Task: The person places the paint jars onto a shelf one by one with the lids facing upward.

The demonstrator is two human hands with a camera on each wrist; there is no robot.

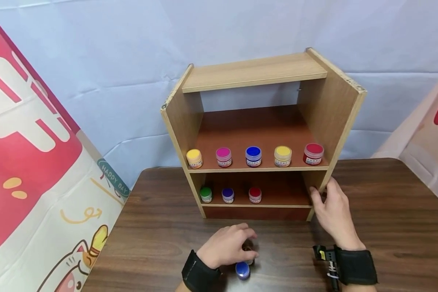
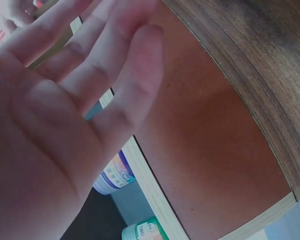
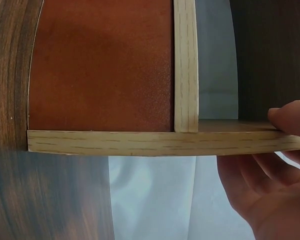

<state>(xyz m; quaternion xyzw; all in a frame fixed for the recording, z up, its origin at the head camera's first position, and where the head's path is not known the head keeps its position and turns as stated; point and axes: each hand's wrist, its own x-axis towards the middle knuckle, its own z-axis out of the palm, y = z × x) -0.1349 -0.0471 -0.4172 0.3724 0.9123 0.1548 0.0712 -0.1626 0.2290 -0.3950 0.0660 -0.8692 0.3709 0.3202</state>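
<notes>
In the head view my left hand (image 1: 229, 244) is at the table in front of a small wooden shelf (image 1: 255, 77), its thumb and fingers curved around a small dark-topped jar (image 1: 247, 245). Most of that jar is hidden behind the hand. Beside it stands a paint jar with a blue lid (image 1: 242, 270). The left wrist view shows the palm (image 2: 35, 125), with the fingertips cut off at the top. My right hand (image 1: 333, 211) grips the shelf's right side panel low down. In the right wrist view the thumb (image 3: 292, 117) is inside the panel (image 3: 155, 143), the fingers outside.
Several lidded paint jars stand on the upper board, among them a pink one (image 1: 224, 157) and a red one (image 1: 313, 154). The lower board bears a green jar (image 1: 206, 194), a blue one (image 1: 228, 195) and a red one (image 1: 255, 195). Pale cloth (image 1: 131, 48) hangs behind the table (image 1: 146, 243).
</notes>
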